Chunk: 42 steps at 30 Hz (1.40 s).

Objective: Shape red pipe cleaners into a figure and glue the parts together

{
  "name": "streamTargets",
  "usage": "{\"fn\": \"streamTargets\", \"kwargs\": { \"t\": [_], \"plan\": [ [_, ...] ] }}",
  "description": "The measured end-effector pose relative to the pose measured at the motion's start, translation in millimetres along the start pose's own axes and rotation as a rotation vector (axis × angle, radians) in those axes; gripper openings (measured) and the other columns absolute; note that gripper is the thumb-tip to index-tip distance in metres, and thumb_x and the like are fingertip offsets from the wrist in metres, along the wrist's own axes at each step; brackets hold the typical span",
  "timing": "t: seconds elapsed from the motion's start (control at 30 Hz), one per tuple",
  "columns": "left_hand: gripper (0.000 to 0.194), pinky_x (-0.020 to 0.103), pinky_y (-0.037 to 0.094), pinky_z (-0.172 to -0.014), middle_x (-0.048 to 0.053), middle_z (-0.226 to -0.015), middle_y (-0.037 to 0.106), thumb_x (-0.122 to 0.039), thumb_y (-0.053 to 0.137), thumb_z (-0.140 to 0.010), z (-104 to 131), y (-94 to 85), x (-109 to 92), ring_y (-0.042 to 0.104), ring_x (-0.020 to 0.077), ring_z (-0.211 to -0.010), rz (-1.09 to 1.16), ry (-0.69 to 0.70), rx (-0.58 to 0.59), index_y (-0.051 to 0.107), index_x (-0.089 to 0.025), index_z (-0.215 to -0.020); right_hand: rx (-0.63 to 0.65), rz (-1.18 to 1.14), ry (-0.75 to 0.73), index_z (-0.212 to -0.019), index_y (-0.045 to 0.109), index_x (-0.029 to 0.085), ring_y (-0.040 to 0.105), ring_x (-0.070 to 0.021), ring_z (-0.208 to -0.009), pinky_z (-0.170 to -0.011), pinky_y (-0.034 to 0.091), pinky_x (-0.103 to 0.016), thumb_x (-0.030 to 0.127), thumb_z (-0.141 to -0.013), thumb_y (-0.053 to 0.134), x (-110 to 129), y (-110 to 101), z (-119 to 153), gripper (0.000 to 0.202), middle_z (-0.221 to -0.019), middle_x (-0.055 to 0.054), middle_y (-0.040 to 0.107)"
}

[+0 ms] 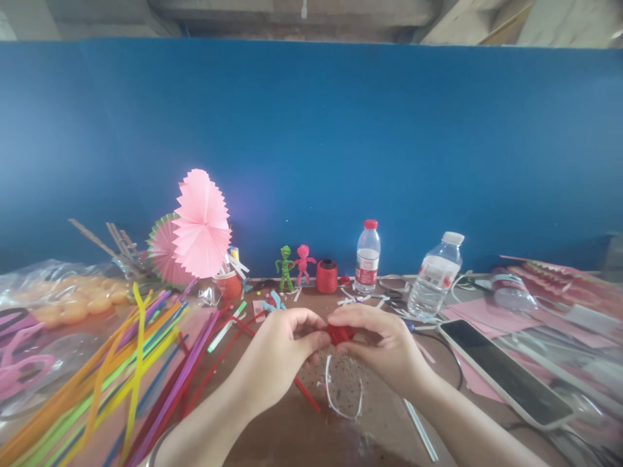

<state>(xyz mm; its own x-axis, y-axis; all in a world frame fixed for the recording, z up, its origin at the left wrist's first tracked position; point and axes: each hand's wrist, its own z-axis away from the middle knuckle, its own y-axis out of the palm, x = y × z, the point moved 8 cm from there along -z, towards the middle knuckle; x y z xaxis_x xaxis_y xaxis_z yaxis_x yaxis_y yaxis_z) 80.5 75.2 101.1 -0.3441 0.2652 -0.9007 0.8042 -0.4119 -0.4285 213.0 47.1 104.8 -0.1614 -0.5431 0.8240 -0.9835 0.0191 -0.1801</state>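
A small red piece [341, 334], perhaps wound pipe cleaner, is pinched between both hands at the middle of the view. My left hand [287, 347] has its thumb and fingers closed on the piece's left side. From the right, my right hand [377, 337] grips it with curled fingers, which hide part of it. A red strip [307, 395] slants down just below my left hand. Under the hands, a white loop [360, 402] lies on the brown table [292, 441]. Behind them stand a green figure [285, 269] and a pink figure [304, 263].
Colourful pipe cleaners [117, 370] spread over the left side. Pink paper fans [202, 227] stand at the back left. A red spool [326, 277], a red-capped bottle [367, 263] and a tilted bottle [435, 279] are at the back. A phone [506, 373] lies on the right.
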Motion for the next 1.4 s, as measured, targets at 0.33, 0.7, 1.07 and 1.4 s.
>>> {"fn": "streamTargets", "kwargs": {
  "t": [0.33, 0.7, 1.07, 1.4],
  "plan": [
    [0.01, 0.025, 0.035, -0.05, -0.005, -0.055, 0.053, -0.024, 0.058, -0.078, 0, -4.6, -5, 0.048, 0.0121, -0.051, -0.031, 0.041, -0.049, 0.062, -0.018, -0.071, -0.025, 0.003, 0.03, -0.092, 0.073, 0.029, 0.062, -0.0195, -0.091, -0.077, 0.052, -0.033, 0.025, -0.08, 0.067, 6, -1, 1, 0.014, -0.095, -0.004, 0.067],
    [0.005, 0.024, 0.041, -0.052, -0.004, -0.062, 0.058, -0.023, 0.062, -0.079, -1, -6.0, -6, 0.054, 0.012, -0.054, 0.034, 0.072, -0.07, 0.06, -0.019, -0.079, -0.13, -0.065, 0.195, -0.1, 0.062, 0.027, 0.066, -0.0203, -0.093, -0.084, 0.053, -0.035, 0.015, -0.067, 0.074, -8, -4, 3, 0.037, -0.1, -0.002, 0.069],
    [0.013, 0.028, 0.05, -0.066, -0.001, -0.076, 0.071, -0.016, 0.071, -0.069, 1, -5.2, -8, 0.065, 0.0172, -0.071, 0.081, 0.086, -0.102, 0.064, -0.02, -0.079, -0.024, 0.048, -0.024, -0.103, 0.062, 0.029, 0.064, -0.0174, -0.089, -0.081, 0.051, -0.032, 0.015, -0.073, 0.075, 2, -1, 6, 0.035, -0.098, 0.0, 0.068],
    [0.012, 0.023, 0.043, -0.064, -0.007, -0.069, 0.066, -0.017, 0.071, -0.071, 7, -10.0, -18, 0.058, 0.0126, -0.065, -0.1, 0.142, -0.078, 0.064, -0.025, -0.077, 0.009, 0.19, -0.226, -0.095, 0.066, 0.025, 0.063, -0.017, -0.085, -0.074, 0.052, -0.027, 0.004, -0.068, 0.074, 20, -2, 3, 0.035, -0.091, -0.001, 0.067]
  ]
}}
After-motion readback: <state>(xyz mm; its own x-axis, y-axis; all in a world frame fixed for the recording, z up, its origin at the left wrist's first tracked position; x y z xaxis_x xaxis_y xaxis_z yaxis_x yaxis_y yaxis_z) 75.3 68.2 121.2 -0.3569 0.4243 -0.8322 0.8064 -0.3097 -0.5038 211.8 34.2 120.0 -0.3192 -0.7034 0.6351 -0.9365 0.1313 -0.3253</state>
